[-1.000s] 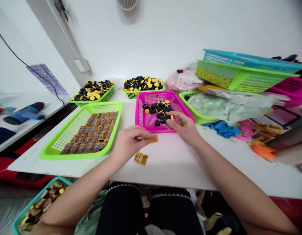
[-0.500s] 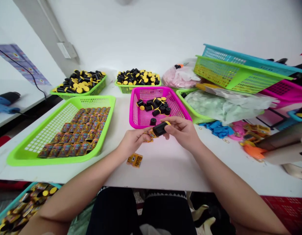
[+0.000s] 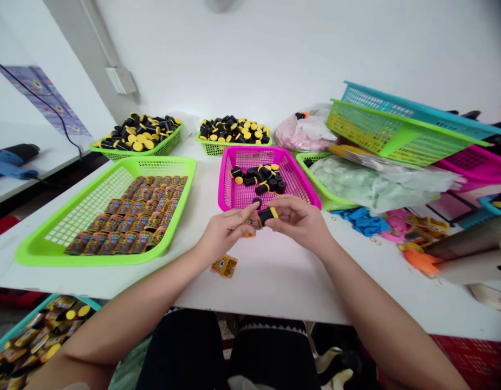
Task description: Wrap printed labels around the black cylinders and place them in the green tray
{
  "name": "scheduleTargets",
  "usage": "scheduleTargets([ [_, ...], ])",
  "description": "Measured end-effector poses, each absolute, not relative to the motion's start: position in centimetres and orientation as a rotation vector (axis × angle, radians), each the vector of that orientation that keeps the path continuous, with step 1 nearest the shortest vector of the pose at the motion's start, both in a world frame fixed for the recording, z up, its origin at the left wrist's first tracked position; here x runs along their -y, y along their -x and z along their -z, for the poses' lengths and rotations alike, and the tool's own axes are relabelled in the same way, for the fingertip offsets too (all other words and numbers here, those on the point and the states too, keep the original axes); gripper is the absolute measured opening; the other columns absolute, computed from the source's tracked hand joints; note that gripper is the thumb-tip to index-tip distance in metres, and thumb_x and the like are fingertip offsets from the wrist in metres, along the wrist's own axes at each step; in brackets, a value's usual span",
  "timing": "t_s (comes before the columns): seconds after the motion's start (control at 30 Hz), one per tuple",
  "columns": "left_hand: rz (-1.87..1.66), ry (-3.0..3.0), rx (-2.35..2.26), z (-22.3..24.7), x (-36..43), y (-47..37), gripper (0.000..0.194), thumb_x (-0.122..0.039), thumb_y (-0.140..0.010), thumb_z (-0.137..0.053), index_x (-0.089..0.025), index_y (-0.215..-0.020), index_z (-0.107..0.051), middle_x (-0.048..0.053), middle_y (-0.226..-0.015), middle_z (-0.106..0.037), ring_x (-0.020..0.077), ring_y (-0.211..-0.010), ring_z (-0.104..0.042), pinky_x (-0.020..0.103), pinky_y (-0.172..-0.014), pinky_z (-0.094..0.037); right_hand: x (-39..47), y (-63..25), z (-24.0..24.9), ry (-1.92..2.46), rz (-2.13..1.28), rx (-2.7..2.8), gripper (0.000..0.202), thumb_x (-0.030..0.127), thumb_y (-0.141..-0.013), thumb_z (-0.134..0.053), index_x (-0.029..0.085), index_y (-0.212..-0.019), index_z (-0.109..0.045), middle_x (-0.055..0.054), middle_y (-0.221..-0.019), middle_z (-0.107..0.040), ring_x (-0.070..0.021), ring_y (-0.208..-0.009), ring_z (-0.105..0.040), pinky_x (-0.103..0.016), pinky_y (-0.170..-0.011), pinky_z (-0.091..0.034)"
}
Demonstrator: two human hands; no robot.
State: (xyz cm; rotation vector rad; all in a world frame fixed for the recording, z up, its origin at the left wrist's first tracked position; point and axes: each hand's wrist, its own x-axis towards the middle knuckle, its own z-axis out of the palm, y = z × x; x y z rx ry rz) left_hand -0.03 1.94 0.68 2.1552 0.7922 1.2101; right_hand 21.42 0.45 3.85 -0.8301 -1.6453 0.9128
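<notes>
My right hand (image 3: 303, 219) grips a small black cylinder with a yellow cap (image 3: 265, 216) between thumb and fingers. My left hand (image 3: 221, 230) is closed on a printed orange sleeve (image 3: 252, 221), and the black end of the cylinder sits partly inside it. Fingers hide much of the sleeve. Below the left hand, a flat printed sleeve (image 3: 225, 266) lies on the white table (image 3: 274, 287). Just beyond both hands is a magenta basket (image 3: 223, 189) holding loose black-and-yellow cylinders (image 3: 266, 179).
On the left, a green basket (image 3: 25, 252) holds rows of sleeved cylinders. Two green baskets (image 3: 169, 142) (image 3: 212, 147) heaped with cylinders stand behind. Stacked baskets (image 3: 380, 127), plastic bags (image 3: 356, 179) and a heat gun (image 3: 473, 244) occupy the right. Another heat gun (image 3: 10, 161) lies far left.
The cylinder has gone from lying tilted at the sleeve's mouth to partly inside the sleeve, as my hands came closer together. The camera view has shifted slightly.
</notes>
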Motion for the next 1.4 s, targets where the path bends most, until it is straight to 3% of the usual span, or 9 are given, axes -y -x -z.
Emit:
scheduleTargets([
  [0.23,-1.111,-1.929,-0.692,-0.9,-1.1,-0.7,0.096,-0.028,-0.082,-0.071,-0.025,-0.157,-0.011,0.005,-0.106,-0.074,0.0144,-0.091,-0.069,0.028,-0.088,-0.054,-0.2,-20.4,-2.5,0.813,-0.868,1.690,0.050,0.041,-0.067,-0.085,0.026,-0.109,-0.062,0.000,-0.086,-0.068,-0.0154,-0.076,-0.069,-0.032,-0.071,-0.061],
  [0.37,-1.103,-1.662,-0.671,-1.2,-0.8,-0.8,0.109,-0.027,-0.080,-0.073,-0.027,-0.156,0.006,0.003,-0.096,-0.075,0.0133,-0.078,-0.070,0.027,-0.077,-0.057,0.2,-19.7,-2.0,0.800,-0.420,1.883,0.022,0.041,-0.086,-0.068,0.026,-0.101,-0.064,-0.006,-0.102,-0.072,-0.0209,-0.098,-0.070,-0.041,-0.087,-0.058],
  [0.43,-1.151,-1.509,-0.662,-1.4,-0.9,-0.9,0.115,-0.025,-0.078,-0.075,-0.028,-0.155,0.011,0.001,-0.091,-0.075,0.0133,-0.075,-0.070,0.028,-0.076,-0.058,0.3,-19.4,-1.9,0.749,-0.167,2.031,0.035,0.044,-0.083,-0.070,0.026,-0.112,-0.062,-0.010,-0.116,-0.069,-0.0255,-0.112,-0.065,-0.048,-0.099,-0.052],
  [0.53,-1.180,-1.338,-0.591,-1.6,-1.1,-1.2,0.121,-0.021,-0.074,-0.078,-0.030,-0.154,0.012,-0.002,-0.086,-0.074,0.0125,-0.073,-0.070,0.028,-0.076,-0.058,0.7,-18.8,-1.8,0.717,0.085,2.129,0.059,0.036,-0.082,-0.073,0.022,-0.134,-0.047,-0.014,-0.124,-0.063,-0.0275,-0.119,-0.060,-0.049,-0.101,-0.051],
  [0.67,-1.067,-1.240,-0.393,-1.3,-0.8,-1.6,0.115,-0.020,-0.074,-0.079,-0.033,-0.154,0.003,-0.006,-0.083,-0.068,0.0093,-0.070,-0.068,0.021,-0.069,-0.055,1.7,-17.8,-1.9,0.683,0.249,2.041,0.054,0.013,-0.086,-0.059,0.020,-0.137,-0.042,-0.013,-0.116,-0.062,-0.0242,-0.114,-0.060,-0.044,-0.094,-0.055],
  [0.83,-0.831,-1.356,-0.337,-1.1,0.2,-1.5,0.091,-0.019,-0.086,-0.064,-0.030,-0.151,-0.002,-0.007,-0.073,-0.061,0.0099,-0.063,-0.064,0.021,-0.061,-0.053,2.8,-17.1,-2.1,0.632,0.303,2.063,0.051,0.019,-0.086,-0.063,0.015,-0.133,-0.044,-0.015,-0.113,-0.062,-0.0261,-0.110,-0.059,-0.045,-0.091,-0.057],
  [1.03,-1.192,-1.708,-0.743,-1.3,0.9,-1.7,0.093,-0.005,-0.072,-0.063,-0.026,-0.149,-0.016,-0.001,-0.094,-0.055,0.0077,-0.064,-0.054,0.023,-0.062,-0.050,2.7,-17.3,-1.9,0.668,0.484,2.157,0.040,0.018,-0.091,-0.055,0.013,-0.130,-0.050,-0.014,-0.109,-0.065,-0.0269,-0.110,-0.060,-0.048,-0.096,-0.055],
  [1.2,-0.969,-1.643,-0.449,-1.3,0.9,-1.0,0.086,-0.011,-0.083,-0.057,-0.025,-0.150,-0.005,-0.013,-0.059,-0.040,0.0051,-0.044,-0.041,0.015,-0.044,-0.037,2.7,-17.4,-2.0,0.554,0.402,2.113,0.040,0.022,-0.091,-0.059,0.015,-0.129,-0.051,-0.010,-0.110,-0.067,-0.0224,-0.108,-0.062,-0.046,-0.099,-0.055],
  [1.4,-0.982,-1.689,-0.440,-1.8,0.4,-0.8,0.092,-0.010,-0.078,-0.062,-0.026,-0.149,-0.005,-0.012,-0.060,-0.041,0.0057,-0.047,-0.043,0.015,-0.045,-0.038,2.8,-17.7,-2.1,0.551,0.476,2.118,0.040,0.018,-0.087,-0.065,0.013,-0.125,-0.053,-0.011,-0.107,-0.067,-0.0237,-0.109,-0.061,-0.050,-0.103,-0.051],
])
